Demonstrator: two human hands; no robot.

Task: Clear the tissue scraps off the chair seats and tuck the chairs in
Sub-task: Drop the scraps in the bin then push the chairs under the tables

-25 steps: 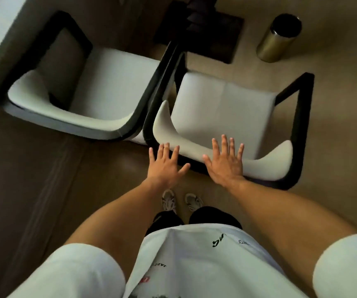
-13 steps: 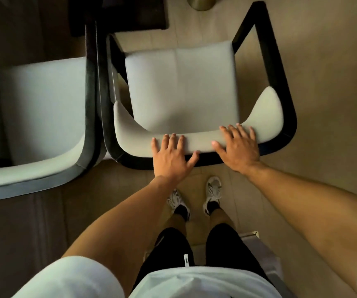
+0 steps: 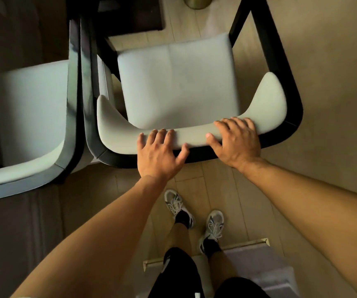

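A chair with a pale cushioned seat (image 3: pixel 177 82) and a black frame stands right in front of me. Its seat shows no tissue scraps. My left hand (image 3: pixel 158 155) lies over the curved pale backrest (image 3: pixel 117 134), fingers curled over its top and thumb against the black rear frame. My right hand (image 3: pixel 237 143) grips the same backrest further right, fingers over the top and thumb behind. A second chair of the same kind (image 3: pixel 31 104) stands at the left, its frame touching the first chair's frame; what shows of its seat is bare.
Ahead of the chairs are a dark table base (image 3: pixel 130 16) and a gold cylindrical bin (image 3: pixel 197 2). Behind my feet (image 3: pixel 179 207) on the wooden floor sits a pale box-like block with a gold edge (image 3: pixel 259 265). Open floor lies to the right.
My view has moved closer over the right chair. Both hands went from hovering flat near the backrest to closing on it, fingers curling over its top.
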